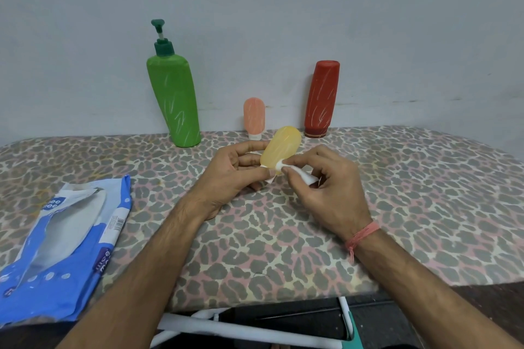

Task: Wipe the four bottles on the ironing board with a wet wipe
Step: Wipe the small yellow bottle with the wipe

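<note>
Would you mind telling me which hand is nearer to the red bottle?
Right. The right hand, pinching the wet wipe, sits below and slightly right of the red bottle. The left hand, holding the yellow bottle, lies farther off, lower-left.

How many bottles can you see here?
4. A green pump bottle, a small pink bottle and a red bottle stand along the wall; a yellow bottle is held in the hands. None seems hidden.
</note>
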